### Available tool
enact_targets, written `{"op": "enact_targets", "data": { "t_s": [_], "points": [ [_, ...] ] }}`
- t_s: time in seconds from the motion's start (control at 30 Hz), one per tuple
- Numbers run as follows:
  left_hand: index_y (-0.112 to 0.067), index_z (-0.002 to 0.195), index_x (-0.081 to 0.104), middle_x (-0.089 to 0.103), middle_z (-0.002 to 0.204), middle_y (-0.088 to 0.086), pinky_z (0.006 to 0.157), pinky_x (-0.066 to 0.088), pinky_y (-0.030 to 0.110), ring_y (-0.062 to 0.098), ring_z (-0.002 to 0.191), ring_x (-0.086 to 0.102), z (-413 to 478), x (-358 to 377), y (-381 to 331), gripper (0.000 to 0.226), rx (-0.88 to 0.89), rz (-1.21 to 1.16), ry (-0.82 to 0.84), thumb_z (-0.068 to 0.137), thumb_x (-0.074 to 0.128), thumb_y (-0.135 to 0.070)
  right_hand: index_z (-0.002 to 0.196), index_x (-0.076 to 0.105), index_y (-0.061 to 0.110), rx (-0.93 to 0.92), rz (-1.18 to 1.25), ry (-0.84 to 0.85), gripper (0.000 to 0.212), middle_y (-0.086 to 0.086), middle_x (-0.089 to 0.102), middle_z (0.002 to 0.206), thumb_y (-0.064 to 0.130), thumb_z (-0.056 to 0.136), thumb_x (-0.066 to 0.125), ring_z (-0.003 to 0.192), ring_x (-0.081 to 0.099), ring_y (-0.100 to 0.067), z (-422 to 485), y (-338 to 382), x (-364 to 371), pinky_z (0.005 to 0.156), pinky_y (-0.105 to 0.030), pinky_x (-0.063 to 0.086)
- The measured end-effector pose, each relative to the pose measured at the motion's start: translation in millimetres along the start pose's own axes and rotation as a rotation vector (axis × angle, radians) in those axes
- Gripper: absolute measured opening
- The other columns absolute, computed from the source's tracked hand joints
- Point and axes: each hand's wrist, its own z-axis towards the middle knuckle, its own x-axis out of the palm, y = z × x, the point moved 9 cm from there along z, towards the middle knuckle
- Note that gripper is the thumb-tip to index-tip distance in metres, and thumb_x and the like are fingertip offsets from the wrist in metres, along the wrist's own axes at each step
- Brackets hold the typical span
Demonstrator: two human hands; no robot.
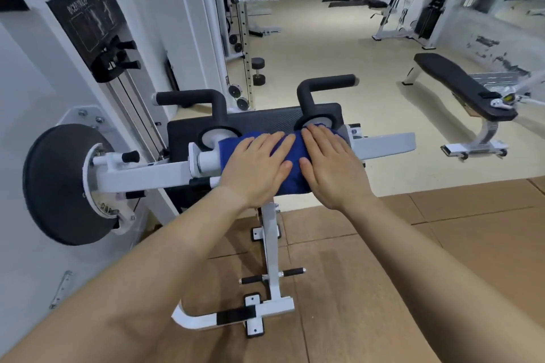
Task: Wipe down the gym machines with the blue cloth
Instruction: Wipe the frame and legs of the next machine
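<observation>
A folded blue cloth (292,183) lies draped over the white crossbar (383,144) of a biceps/triceps machine, between its two black L-shaped handles (188,97) (324,84). My left hand (256,168) presses flat on the cloth's left half, fingers straight and pointing away from me. My right hand (330,165) lies flat on the right half, fingers straight, thumb beside the left thumb. Behind the bar sits the black arm pad (259,119).
The machine's white weight tower (97,38) and a black round cam cover (56,183) stand to the left. Its white foot frame (265,298) is on the brown floor below. A black flat bench (460,88) stands at right, dumbbells (258,71) and other machines farther back.
</observation>
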Motion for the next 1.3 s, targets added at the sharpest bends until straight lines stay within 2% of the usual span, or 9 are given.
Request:
{"op": "enact_targets", "data": {
  "t_s": [0.1,0.27,0.37,0.47,0.67,0.83,0.97,1.17,1.3],
  "points": [
    [-0.022,0.160,0.016,0.022,0.165,0.003,0.123,0.016,0.039,0.021,0.151,0.022,-27,2,17,0.059,-0.033,0.001,0.009,0.106,0.020,-0.046,0.155,0.032,0.009,0.122,0.020,-0.044,0.062,-0.015,0.031,0.161,0.040,0.102,0.025,0.149,0.028,-0.033,-4,20,-1,0.120,-0.046,0.025],
    [-0.011,0.157,0.023,0.025,0.163,0.011,0.124,0.017,0.041,0.026,0.151,0.022,-65,1,54,0.063,-0.197,0.018,-0.008,0.103,0.014,-0.042,0.154,0.035,0.010,-0.091,0.083,-0.049,0.059,-0.012,0.037,0.159,0.037,0.103,0.022,0.149,0.030,-0.031,5,103,9,0.121,-0.048,0.024],
    [-0.016,0.159,0.016,0.015,0.166,0.009,0.125,0.015,0.045,0.028,0.153,0.012,-56,3,39,0.062,-0.197,0.003,0.015,0.103,0.016,-0.043,0.156,0.030,0.010,-0.094,0.036,-0.034,0.060,-0.012,0.031,0.162,0.041,0.105,0.021,0.150,0.027,-0.031,-3,80,9,0.122,-0.047,0.025],
    [-0.024,0.160,0.009,0.007,0.168,0.006,0.124,0.010,0.046,0.028,0.154,0.007,-36,7,2,0.060,-0.103,0.015,0.007,0.104,0.023,-0.041,0.156,0.028,0.005,0.019,-0.074,-0.038,0.063,-0.018,0.026,0.162,0.042,0.106,0.020,0.150,0.026,-0.034,-24,28,8,0.122,-0.048,0.024],
    [-0.031,0.159,0.005,0.000,0.168,0.001,0.124,0.004,0.043,0.023,0.155,0.001,5,7,-43,0.057,0.049,0.003,-0.013,0.106,0.023,-0.041,0.152,0.034,-0.002,0.081,-0.191,-0.109,0.058,-0.022,0.034,0.158,0.033,0.106,0.027,0.146,0.035,-0.034,-44,-7,1,0.122,-0.046,0.020],
    [-0.020,0.158,0.020,0.015,0.166,0.006,0.123,0.019,0.044,0.025,0.153,0.016,-36,2,1,0.057,-0.020,0.021,-0.082,0.105,0.031,-0.038,0.154,0.031,0.001,-0.093,-0.099,-0.124,0.057,-0.020,0.030,0.161,0.033,0.106,0.030,0.150,0.027,-0.033,-25,44,4,0.123,-0.043,0.017],
    [-0.013,0.152,0.037,0.034,0.159,0.010,0.117,0.026,0.042,0.028,0.147,0.032,-66,3,27,0.057,-0.064,0.065,-0.168,0.100,0.056,-0.025,0.152,0.035,0.000,-0.194,-0.045,-0.153,0.057,-0.021,0.032,0.159,0.028,0.104,0.045,0.150,0.028,-0.034,-22,86,8,0.122,-0.047,0.027],
    [-0.010,0.140,0.056,0.054,0.144,0.013,0.107,0.044,0.044,0.029,0.132,0.054,-56,0,0,0.062,0.040,0.010,-0.269,0.082,0.078,-0.004,0.142,0.052,0.003,-0.186,-0.074,-0.249,0.058,-0.016,0.052,0.147,0.015,0.089,0.072,0.137,0.050,-0.031,-58,43,2,0.115,-0.044,0.036],
    [-0.010,0.135,0.061,0.060,0.138,0.012,0.102,0.049,0.042,0.026,0.124,0.061,-38,-3,-23,0.061,0.120,-0.087,-0.318,0.078,0.080,0.001,0.128,0.065,0.002,-0.099,-0.026,-0.330,0.044,-0.016,0.066,0.130,0.007,0.085,0.072,0.121,0.062,-0.033,-62,17,-15,0.101,-0.045,0.053]
  ]
}}
